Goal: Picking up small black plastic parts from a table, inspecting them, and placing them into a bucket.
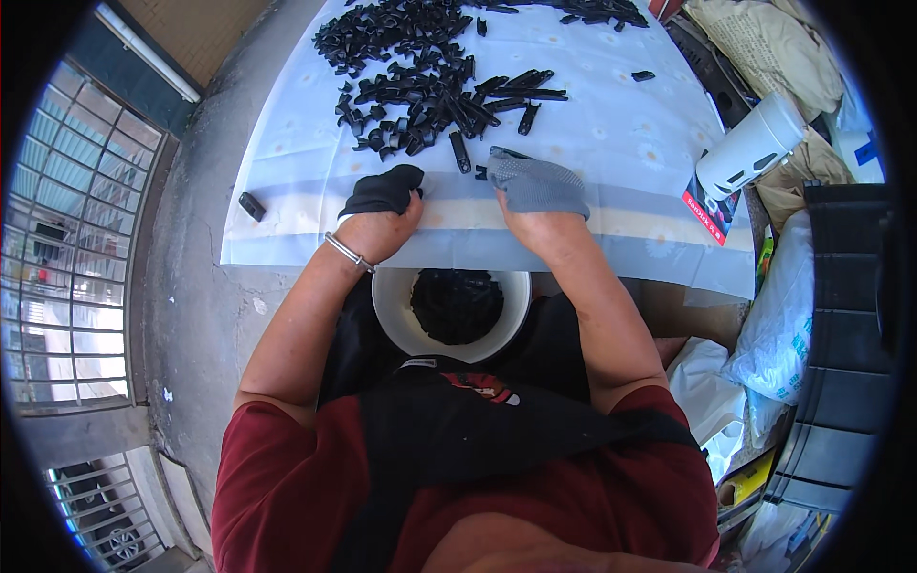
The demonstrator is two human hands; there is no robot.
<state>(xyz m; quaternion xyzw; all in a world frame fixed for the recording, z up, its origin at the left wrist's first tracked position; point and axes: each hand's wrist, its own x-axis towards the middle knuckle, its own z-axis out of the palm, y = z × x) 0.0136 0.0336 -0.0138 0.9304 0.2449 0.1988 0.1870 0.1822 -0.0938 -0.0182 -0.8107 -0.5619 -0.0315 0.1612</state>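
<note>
Two gloved hands are positioned just inside the near edge of a table with a pale, flower-printed cover [287,153]. The left hand in a black fabric glove [384,196] is curled, its fingers together; whether they enclose anything cannot be told. The right hand in a grey knitted glove [538,186] has its fingers bent together, with dark material showing at their far side; from here I cannot confirm a grip.

The small curved black plastic pieces [392,38] lie heaped toward the table's far edge. Several long narrow black plastic strips [521,94] lie nearer its middle, and one lone black strip [459,153] sits between the heap and the hands. More black pieces [458,306] are in a round white basin [384,315], below the near edge.

Assessment: the step appears to be handling these parts singly. Good practice would be to pinch each piece by its firm middle, steady it with the opposite hand, keep the work above the basin's open mouth, and leave loose strips clear of both wrists.
</note>
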